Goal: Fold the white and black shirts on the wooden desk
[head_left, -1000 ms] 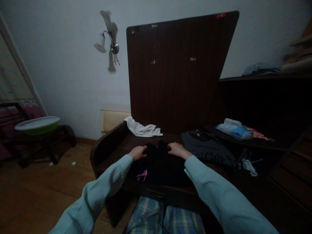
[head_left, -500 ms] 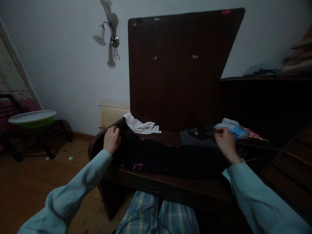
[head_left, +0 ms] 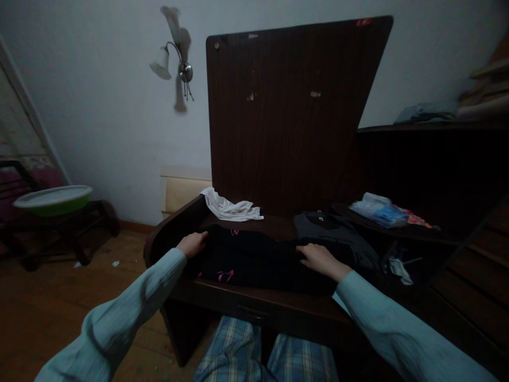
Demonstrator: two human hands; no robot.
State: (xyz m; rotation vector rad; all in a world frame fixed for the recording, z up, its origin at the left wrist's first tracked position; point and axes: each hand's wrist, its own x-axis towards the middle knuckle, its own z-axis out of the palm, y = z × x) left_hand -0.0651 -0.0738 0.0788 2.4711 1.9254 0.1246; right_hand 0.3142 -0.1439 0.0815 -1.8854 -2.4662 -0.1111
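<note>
A black garment with pink markings [head_left: 254,265] lies spread lengthwise along the dark wooden desk [head_left: 278,301]; its exact kind is hard to make out in the dim light. At its left end, my left hand [head_left: 193,244] is closed on the cloth. My right hand [head_left: 321,260] grips the far edge of the same garment toward its right end, fingers pinched together. Behind my right hand lies a dark grey garment [head_left: 330,229]. A white cloth [head_left: 233,208] rests at the desk's back left corner.
A dark wooden panel [head_left: 286,116] stands upright behind the desk. On a shelf at right sit clear and blue plastic packages [head_left: 377,210]. A green basin with a pale top [head_left: 59,200] sits on a chair at left. A wall lamp [head_left: 175,61] hangs above.
My right hand has moved left and slightly down, from the garment's far right end to its upper edge. My left hand has shifted a little right and down, onto the cloth.
</note>
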